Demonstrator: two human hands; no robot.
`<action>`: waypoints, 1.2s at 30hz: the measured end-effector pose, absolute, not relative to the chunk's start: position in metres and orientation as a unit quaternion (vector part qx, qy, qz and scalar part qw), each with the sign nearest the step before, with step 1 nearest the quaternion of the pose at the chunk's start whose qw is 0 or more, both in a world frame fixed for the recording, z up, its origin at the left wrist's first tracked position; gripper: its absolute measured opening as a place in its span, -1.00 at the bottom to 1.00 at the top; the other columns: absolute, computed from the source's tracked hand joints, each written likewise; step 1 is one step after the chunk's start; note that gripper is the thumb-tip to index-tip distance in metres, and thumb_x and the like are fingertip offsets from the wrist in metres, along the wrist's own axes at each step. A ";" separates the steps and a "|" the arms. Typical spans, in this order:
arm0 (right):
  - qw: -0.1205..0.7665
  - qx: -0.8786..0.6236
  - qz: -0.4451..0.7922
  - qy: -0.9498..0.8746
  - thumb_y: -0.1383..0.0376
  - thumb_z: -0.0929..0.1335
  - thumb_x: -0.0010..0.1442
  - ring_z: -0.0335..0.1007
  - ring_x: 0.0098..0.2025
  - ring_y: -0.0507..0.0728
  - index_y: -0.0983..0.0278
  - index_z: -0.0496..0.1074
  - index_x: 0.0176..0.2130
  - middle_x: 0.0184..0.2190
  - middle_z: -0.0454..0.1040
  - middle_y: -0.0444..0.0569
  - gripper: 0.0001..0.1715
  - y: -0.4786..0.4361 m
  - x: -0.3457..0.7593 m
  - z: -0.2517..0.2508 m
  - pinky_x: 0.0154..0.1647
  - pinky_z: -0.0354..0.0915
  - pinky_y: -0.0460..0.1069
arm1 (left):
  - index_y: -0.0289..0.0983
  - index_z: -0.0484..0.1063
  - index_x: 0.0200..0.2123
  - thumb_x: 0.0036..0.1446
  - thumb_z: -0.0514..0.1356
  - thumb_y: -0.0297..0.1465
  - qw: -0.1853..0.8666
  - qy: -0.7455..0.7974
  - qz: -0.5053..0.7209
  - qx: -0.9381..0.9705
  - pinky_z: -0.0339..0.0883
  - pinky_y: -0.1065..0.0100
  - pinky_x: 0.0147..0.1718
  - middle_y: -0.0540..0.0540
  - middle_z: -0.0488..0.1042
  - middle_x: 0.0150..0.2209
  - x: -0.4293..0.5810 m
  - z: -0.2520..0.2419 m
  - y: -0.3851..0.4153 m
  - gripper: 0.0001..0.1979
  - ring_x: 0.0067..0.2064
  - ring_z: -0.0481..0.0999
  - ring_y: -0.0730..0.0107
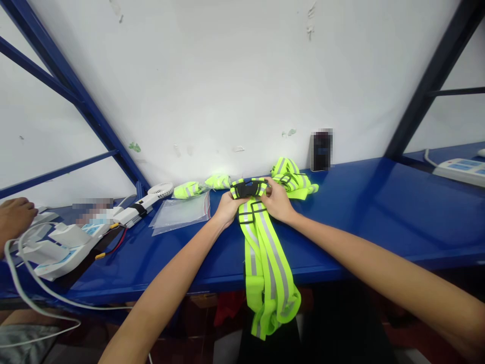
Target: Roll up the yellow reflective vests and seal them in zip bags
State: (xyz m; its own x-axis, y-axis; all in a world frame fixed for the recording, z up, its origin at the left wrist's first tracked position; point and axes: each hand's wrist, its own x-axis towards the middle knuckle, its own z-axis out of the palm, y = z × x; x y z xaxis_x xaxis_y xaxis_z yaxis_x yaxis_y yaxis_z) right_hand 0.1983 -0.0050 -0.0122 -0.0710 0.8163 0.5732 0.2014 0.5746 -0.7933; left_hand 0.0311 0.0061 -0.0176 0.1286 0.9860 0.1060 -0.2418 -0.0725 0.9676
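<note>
Nearest, a neon yellow strap (267,263) with grey stripes hangs in loops over the front edge of the blue counter (359,227). Its upper end, with a black buckle (249,189), is held above the counter between both hands. Left hand (228,206): grip closed on the strap beside the buckle. Right hand (278,199): grip likewise closed, on the opposite side. To the left, another person's hand (15,215) is near white plugs and a power strip (56,265). Clear plastic bags (182,212) lie flat left of the left hand. Behind them are two yellow bundles (187,190) and a white fan (161,190). Beyond the right hand sits a loose yellow pile (297,184). Farthest, a dark, blurred object (321,151) stands by the white wall (227,76).
</note>
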 end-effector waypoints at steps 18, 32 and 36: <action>0.489 -0.290 0.520 -0.638 0.33 0.44 0.02 0.50 -0.26 0.14 0.26 0.32 -0.01 -0.25 0.56 -0.06 -0.48 -0.010 0.198 0.002 -0.27 0.43 0.03 | -0.36 0.55 -0.22 -0.26 0.45 -0.40 0.407 0.410 0.551 0.602 0.42 0.26 -0.19 -0.14 0.61 -0.26 0.015 -0.019 0.015 -0.57 -0.18 0.56 0.16; 0.535 -0.248 0.512 -0.625 0.25 0.48 -0.01 0.54 -0.26 0.16 0.26 0.28 0.06 -0.26 0.57 -0.05 -0.34 0.000 0.199 -0.002 -0.17 0.46 0.08 | -0.30 0.51 -0.22 -0.07 0.20 -0.35 0.526 0.406 0.577 0.476 0.38 0.20 -0.07 -0.08 0.61 -0.22 0.035 -0.025 0.007 -0.70 -0.10 0.56 0.13; 0.550 -0.273 0.447 -0.650 0.23 0.46 0.02 0.53 -0.24 0.17 0.25 0.27 0.03 -0.27 0.54 -0.03 -0.39 0.002 0.200 -0.004 -0.17 0.46 0.08 | -0.30 0.46 -0.16 -0.21 0.23 -0.47 0.593 0.357 0.553 0.464 0.40 0.20 -0.12 -0.06 0.60 -0.25 0.038 -0.018 0.000 -0.58 -0.17 0.57 0.15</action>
